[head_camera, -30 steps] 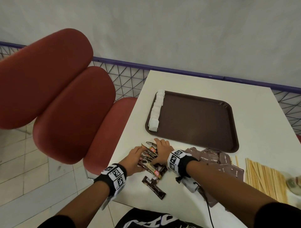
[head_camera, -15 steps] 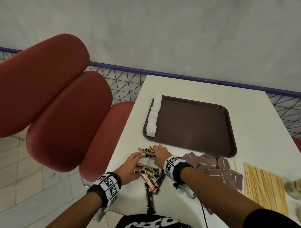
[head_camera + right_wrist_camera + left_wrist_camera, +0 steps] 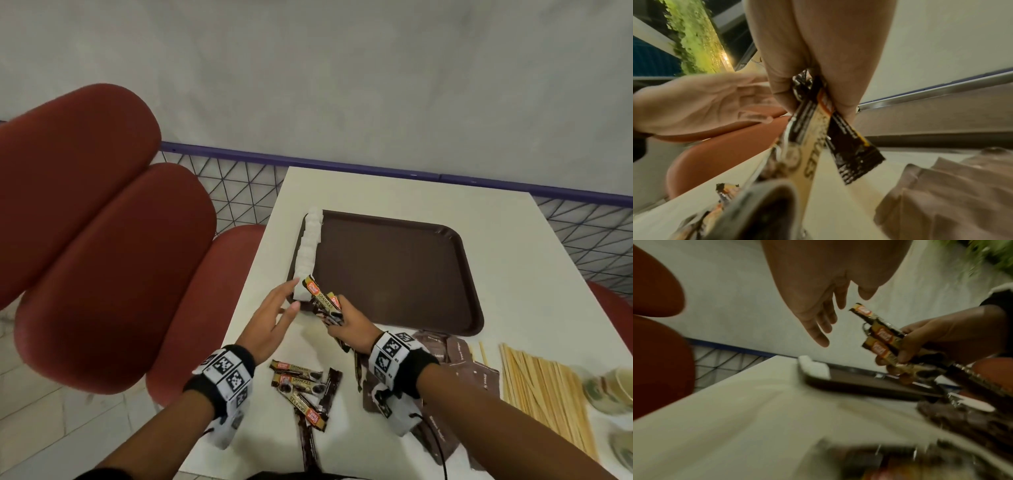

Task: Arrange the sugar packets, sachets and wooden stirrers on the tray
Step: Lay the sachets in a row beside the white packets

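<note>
My right hand (image 3: pixel 346 320) grips a bunch of black-and-gold coffee sachets (image 3: pixel 323 301) just above the near left corner of the brown tray (image 3: pixel 404 274). The same sachets (image 3: pixel 879 335) (image 3: pixel 818 129) show in both wrist views, pinched between thumb and fingers. My left hand (image 3: pixel 274 315) hovers flat and empty just left of them, fingers straight. A row of white sugar packets (image 3: pixel 310 250) lines the tray's left edge. More sachets (image 3: pixel 301 387) lie loose on the white table (image 3: pixel 534 301) near me. Brown sugar packets (image 3: pixel 455 356) and wooden stirrers (image 3: pixel 541 387) lie to the right.
Red padded seats (image 3: pixel 96 257) stand left of the table, close to its edge. A wire mesh fence with a purple rail (image 3: pixel 342 168) runs behind. Pale cups (image 3: pixel 609 390) sit at the table's right edge beside the stirrers.
My right hand has lifted a bunch of sachets off the table pile and carried them toward the tray's near left corner. My left hand left the pile and rose beside them.
</note>
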Tool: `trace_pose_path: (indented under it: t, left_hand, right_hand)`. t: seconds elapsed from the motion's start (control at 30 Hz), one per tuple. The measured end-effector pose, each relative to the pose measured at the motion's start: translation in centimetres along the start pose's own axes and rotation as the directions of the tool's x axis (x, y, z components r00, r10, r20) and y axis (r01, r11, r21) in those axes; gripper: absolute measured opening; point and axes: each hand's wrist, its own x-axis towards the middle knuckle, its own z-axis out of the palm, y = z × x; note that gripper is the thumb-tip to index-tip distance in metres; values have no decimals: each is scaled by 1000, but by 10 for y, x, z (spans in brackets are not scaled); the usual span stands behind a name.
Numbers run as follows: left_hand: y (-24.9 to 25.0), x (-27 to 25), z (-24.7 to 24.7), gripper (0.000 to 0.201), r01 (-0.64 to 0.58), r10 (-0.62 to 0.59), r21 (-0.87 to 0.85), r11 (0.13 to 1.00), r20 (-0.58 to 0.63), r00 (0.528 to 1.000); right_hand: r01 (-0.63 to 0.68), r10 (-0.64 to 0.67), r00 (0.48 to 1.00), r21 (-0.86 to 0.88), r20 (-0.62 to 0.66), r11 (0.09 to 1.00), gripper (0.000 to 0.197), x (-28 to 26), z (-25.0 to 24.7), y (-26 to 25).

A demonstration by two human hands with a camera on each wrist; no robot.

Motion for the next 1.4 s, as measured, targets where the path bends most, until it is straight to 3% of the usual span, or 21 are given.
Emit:
trace_pose_path:
  t: [0.13,0.23,0.33,0.43,0.57,0.67,0.77,0.83,0.93,1.07,1.2,1.27,1.33,1.4]
  left_hand:
    - [27,26,22,40,-57,58,-47,997,36,998]
    - [30,35,32,29,-39,39,-60,997,-7,999]
    - [27,37,39,25,-4,6,-73,997,25,1000]
    - [28,36,41,32,25,-18,-123,992,57,998]
    - [31,39,42,54,195,-175,-255,947,102,979]
    - [30,41,45,60,326,-264,-309,893,225,938]
    - [29,39,49,60,440,-277,-378,814,413,867]
    - [29,36,51,55,484,-258,-379,789,511,820]
    - [29,34,55,39,551,-277,-401,732,564,778]
    - [34,33,53,17,527,-313,-222,820,597,739]
    - [31,26,48,23,545,-370,-95,833,637,676]
    - [23,24,43,24,560,-407,-75,825,610,680]
    - [17,24,37,8,588,-441,-120,800,545,713]
    - [14,28,31,8,605,-477,-196,771,452,754]
  right_hand:
    - [30,-28,999,66,-36,997,42,-3,2,-3]
    - [24,-13,996,132,-86,991,43,-2,1,0]
    - [2,20,994,200,-107,980,44,-1,1,6]
    - [-15,51,990,271,-129,962,43,1,-2,7]
    - [-3,108,967,416,-230,909,46,5,-11,-1]
    - [28,130,954,513,-270,858,44,8,-15,-9]
    - [60,171,935,615,-311,786,44,12,-18,-15]
    - [60,204,925,651,-322,757,49,14,-19,-16]
    - [35,225,929,673,-295,738,50,13,-17,-16]
    - [42,257,917,715,-305,698,43,12,-18,-13]
    - [62,339,877,780,-340,623,40,12,-29,-9]
    - [83,360,859,794,-364,603,44,10,-36,-8]
    - [91,362,854,792,-374,604,46,8,-41,-7]
    - [79,369,854,791,-368,607,42,5,-42,-9]
